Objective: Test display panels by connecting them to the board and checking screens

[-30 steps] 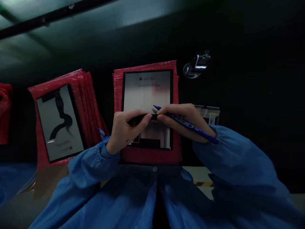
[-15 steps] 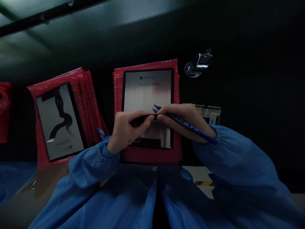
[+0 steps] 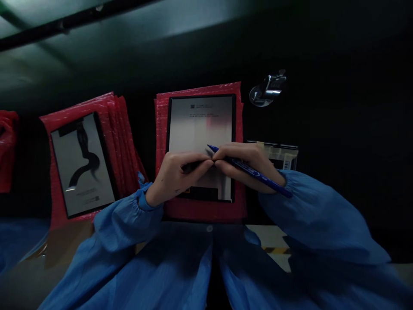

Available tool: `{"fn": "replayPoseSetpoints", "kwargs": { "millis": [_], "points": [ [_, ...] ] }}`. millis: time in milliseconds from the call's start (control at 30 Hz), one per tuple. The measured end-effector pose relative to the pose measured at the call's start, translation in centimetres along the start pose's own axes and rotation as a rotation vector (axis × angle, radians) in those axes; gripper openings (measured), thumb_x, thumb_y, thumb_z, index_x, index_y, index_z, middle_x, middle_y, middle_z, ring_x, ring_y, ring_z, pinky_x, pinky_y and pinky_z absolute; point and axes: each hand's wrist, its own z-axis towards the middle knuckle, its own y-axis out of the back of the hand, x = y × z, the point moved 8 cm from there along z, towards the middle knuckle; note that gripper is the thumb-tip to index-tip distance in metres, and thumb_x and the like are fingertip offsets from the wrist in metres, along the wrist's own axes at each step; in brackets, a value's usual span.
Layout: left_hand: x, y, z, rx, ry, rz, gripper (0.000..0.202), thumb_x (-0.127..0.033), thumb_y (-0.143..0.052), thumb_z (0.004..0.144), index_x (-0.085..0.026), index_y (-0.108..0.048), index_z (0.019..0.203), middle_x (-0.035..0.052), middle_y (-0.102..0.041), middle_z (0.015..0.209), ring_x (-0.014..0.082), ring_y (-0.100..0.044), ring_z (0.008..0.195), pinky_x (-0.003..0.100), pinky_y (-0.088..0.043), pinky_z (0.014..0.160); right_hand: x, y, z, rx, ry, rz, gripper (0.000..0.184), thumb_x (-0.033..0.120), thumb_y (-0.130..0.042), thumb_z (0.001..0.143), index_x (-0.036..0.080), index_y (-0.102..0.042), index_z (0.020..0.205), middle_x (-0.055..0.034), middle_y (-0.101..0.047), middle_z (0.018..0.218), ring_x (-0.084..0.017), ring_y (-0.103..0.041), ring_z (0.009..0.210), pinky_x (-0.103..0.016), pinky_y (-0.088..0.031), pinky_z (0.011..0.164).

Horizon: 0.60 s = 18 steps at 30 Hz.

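In front of me a display panel (image 3: 200,133) lies back side up on a stack of red bubble bags (image 3: 206,212), its printed text at the far end. My left hand (image 3: 174,176) is closed above the panel's middle, pinching a dark flex cable (image 3: 191,166) that is mostly hidden under the fingers. My right hand (image 3: 250,159) keeps a blue marker pen (image 3: 254,173) lying across it, tip pointing up and left. The thumb and index finger of that hand press together at the left fingertips; whether they also grip the cable is hidden.
To the left, a second panel (image 3: 69,150) with a curved black flex cable rests on another stack of red bubble bags (image 3: 112,129). A shiny metal tally counter (image 3: 269,90) stands at the back right. Beside my right hand is a clear-edged item with tape (image 3: 282,151). More red wrap (image 3: 6,150) lies far left.
My left fingertips have shifted slightly right and now meet the right ones, covering the bit of black cable that showed between them. The pen remains in my right hand.
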Motion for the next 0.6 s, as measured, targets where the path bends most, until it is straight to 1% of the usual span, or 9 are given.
{"fn": "replayPoseSetpoints", "kwargs": {
  "millis": [67, 133, 200, 233, 267, 333, 367, 467, 600],
  "points": [
    [0.3, 1.8, 0.2, -0.061, 0.041, 0.1, 0.033, -0.038, -0.051, 0.101, -0.016, -0.075, 0.101, 0.0057, -0.074, 0.087, 0.0148, -0.065, 0.071, 0.025, -0.046, 0.064, 0.4, 1.9, -0.3, -0.116, 0.016, -0.092, 0.014, 0.024, -0.058, 0.097, 0.021, -0.07, 0.102, -0.0059, -0.073, 0.097, -0.02, -0.07, 0.085, -0.032, -0.056, 0.077],
    [1.3, 3.6, 0.2, -0.124, 0.148, 0.289, 0.039, -0.042, -0.044, 0.103, -0.016, -0.072, 0.105, 0.0087, -0.073, 0.094, 0.0189, -0.067, 0.081, 0.028, -0.046, 0.071, 1.7, 4.8, -1.5, -0.383, 0.086, -0.194, 0.027, 0.024, -0.05, 0.103, 0.03, -0.067, 0.122, -0.0053, -0.072, 0.114, -0.023, -0.072, 0.098, -0.036, -0.058, 0.084],
    [2.9, 4.8, 0.0, -0.145, 0.291, 0.528, 0.039, -0.046, -0.049, 0.1, -0.014, -0.069, 0.103, 0.0111, -0.073, 0.094, 0.0238, -0.068, 0.083, 0.031, -0.045, 0.071, 3.1, 6.9, -3.8, -0.669, 0.153, -0.272, 0.04, 0.022, -0.039, 0.106, 0.042, -0.059, 0.135, 0.0001, -0.072, 0.118, -0.023, -0.073, 0.096, -0.039, -0.059, 0.084],
    [3.6, 5.0, -0.1, -0.131, 0.357, 0.641, 0.039, -0.049, -0.053, 0.097, -0.013, -0.068, 0.102, 0.0122, -0.072, 0.094, 0.0263, -0.068, 0.082, 0.032, -0.045, 0.069, 3.7, 6.8, -4.8, -0.728, 0.164, -0.299, 0.044, 0.023, -0.037, 0.106, 0.047, -0.055, 0.138, 0.0022, -0.074, 0.116, -0.024, -0.075, 0.091, -0.04, -0.06, 0.082],
    [4.3, 5.1, -0.2, -0.112, 0.411, 0.734, 0.042, -0.053, -0.058, 0.094, -0.012, -0.067, 0.102, 0.0133, -0.072, 0.092, 0.0286, -0.068, 0.081, 0.033, -0.044, 0.068, 4.0, 6.1, -5.4, -0.717, 0.149, -0.32, 0.046, 0.023, -0.038, 0.106, 0.049, -0.052, 0.141, 0.0034, -0.075, 0.114, -0.024, -0.075, 0.087, -0.042, -0.061, 0.082],
    [5.3, 4.9, -0.3, -0.072, 0.476, 0.835, 0.05, -0.061, -0.06, 0.089, -0.013, -0.066, 0.097, 0.0139, -0.071, 0.086, 0.031, -0.068, 0.077, 0.034, -0.044, 0.066, 4.1, 2.3, -5.5, -0.48, 0.12, -0.331, 0.047, 0.022, -0.049, 0.102, 0.043, -0.052, 0.143, 0.0013, -0.075, 0.118, -0.028, -0.076, 0.093, -0.043, -0.065, 0.084],
    [5.6, 4.9, -0.2, -0.057, 0.488, 0.846, 0.051, -0.064, -0.06, 0.088, -0.014, -0.066, 0.092, 0.0131, -0.07, 0.081, 0.0311, -0.067, 0.074, 0.034, -0.044, 0.066, 4.2, -0.2, -5.5, -0.33, 0.116, -0.335, 0.051, 0.02, -0.054, 0.099, 0.038, -0.049, 0.147, -0.0017, -0.071, 0.128, -0.029, -0.073, 0.108, -0.044, -0.063, 0.095],
    [5.9, 5.0, -0.1, -0.063, 0.462, 0.736, 0.047, -0.064, -0.062, 0.087, -0.017, -0.062, 0.079, 0.0083, -0.066, 0.071, 0.0268, -0.064, 0.068, 0.033, -0.042, 0.064, 3.8, -6.3, -5.6, -0.068, 0.085, -0.389, 0.066, 0.023, -0.059, 0.097, 0.02, -0.032, 0.158, -0.0124, -0.049, 0.153, -0.031, -0.045, 0.143, -0.053, -0.043, 0.119],
    [5.1, 4.5, -0.1, -0.049, 0.306, 0.257, 0.046, -0.062, -0.055, 0.091, -0.02, -0.061, 0.074, 0.0041, -0.063, 0.07, 0.0186, -0.059, 0.065, 0.029, -0.043, 0.059, 3.7, -8.5, -5.3, -0.156, 0.056, -0.424, 0.074, 0.02, -0.054, 0.098, 0.017, -0.018, 0.162, -0.0142, -0.035, 0.161, -0.03, -0.03, 0.151, -0.055, -0.033, 0.124]
  ]
}}
